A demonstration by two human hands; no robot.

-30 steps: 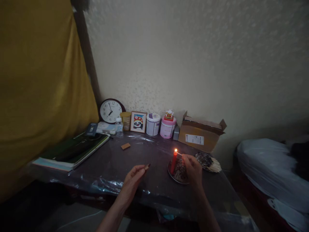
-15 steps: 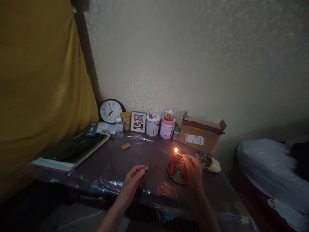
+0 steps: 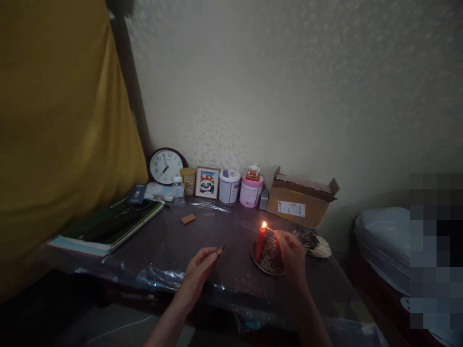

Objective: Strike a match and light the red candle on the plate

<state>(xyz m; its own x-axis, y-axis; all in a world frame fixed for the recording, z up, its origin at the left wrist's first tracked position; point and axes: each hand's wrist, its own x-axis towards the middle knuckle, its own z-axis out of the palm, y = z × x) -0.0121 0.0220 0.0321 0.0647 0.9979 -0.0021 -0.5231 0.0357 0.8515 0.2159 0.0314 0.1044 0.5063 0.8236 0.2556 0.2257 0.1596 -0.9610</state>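
A red candle [image 3: 260, 246] stands upright on a round metal plate [image 3: 255, 263], and its top bears a bright flame [image 3: 264, 224]. Between the fingertips of my right hand [image 3: 292, 255] is a thin matchstick [image 3: 270, 229], its far end at the flame. The hand covers the plate's right side, where dark and pale bits lie. My left hand [image 3: 199, 270] is closed in a pinch on a small flat striker piece [image 3: 220, 250] with a dark edge, held left of the candle above the table. To the right of the plate lies a heap of matchsticks [image 3: 320, 246] with dark heads.
A small brown block [image 3: 188, 219] lies on the plastic-covered table [image 3: 220, 231]. Along the wall stand a clock [image 3: 166, 166], a bottle [image 3: 178, 189], a framed panda picture [image 3: 207, 183], two tins [image 3: 229, 188] and a cardboard box [image 3: 300, 197]. Books [image 3: 108, 231] are at left.
My right hand has drawn back slightly to the right with the matchstick, whose end remains at the flame. My left hand has hardly moved.
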